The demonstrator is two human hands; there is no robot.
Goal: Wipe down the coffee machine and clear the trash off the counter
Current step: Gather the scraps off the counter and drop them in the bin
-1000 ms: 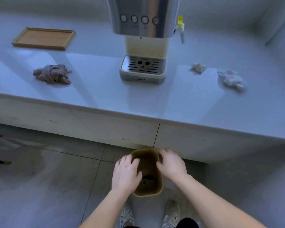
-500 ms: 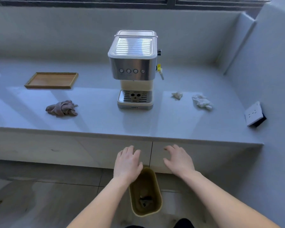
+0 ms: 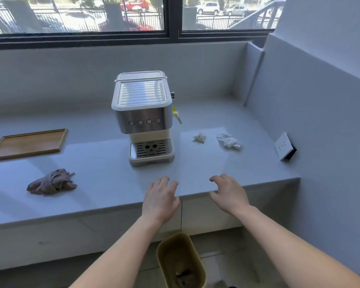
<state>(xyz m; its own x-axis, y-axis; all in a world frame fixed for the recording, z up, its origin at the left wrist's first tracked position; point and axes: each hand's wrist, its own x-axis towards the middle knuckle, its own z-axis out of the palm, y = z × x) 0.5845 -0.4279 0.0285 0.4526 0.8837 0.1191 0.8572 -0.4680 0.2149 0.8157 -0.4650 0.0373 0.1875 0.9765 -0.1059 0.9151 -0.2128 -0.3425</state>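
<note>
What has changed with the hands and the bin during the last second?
Both hands let go of the bin's rim and rose. The left hand and right hand now hover open and empty over the counter's front edge. The yellow-brown trash bin remains on the floor below. The coffee machine, grey rag, two crumpled tissues and wooden tray stayed in place.

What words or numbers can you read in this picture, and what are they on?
None can be read.
Coffee machine: a small dark mark on the front of its base, too blurred to read.
Its four buttons: any symbols are too small to tell.
Wall socket: no readable marking.
</note>
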